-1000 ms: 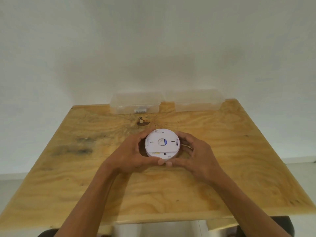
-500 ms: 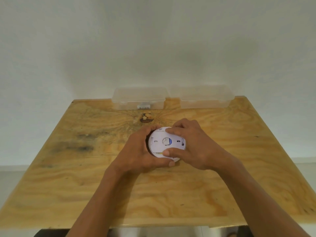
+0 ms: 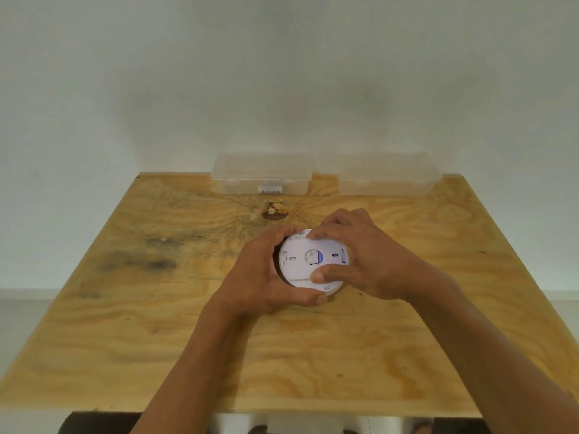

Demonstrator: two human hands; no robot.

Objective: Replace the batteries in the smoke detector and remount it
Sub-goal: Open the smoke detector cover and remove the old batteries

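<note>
While two hands (image 3: pixel 316 270) grip one smoke detector (image 3: pixel 308 264) (two clear boxes (image 3: pixel 263 177) behind)

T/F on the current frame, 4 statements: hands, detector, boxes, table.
1. Both hands grip the detector. True: left hand cups its left side, right hand pinches from the right.
2. The detector is mounted on the wall. False: it is held at the table.
3. Two clear boxes sit at the table's far edge. True: left box, right box.
4. Both box lids are open. False: both look closed.
</note>
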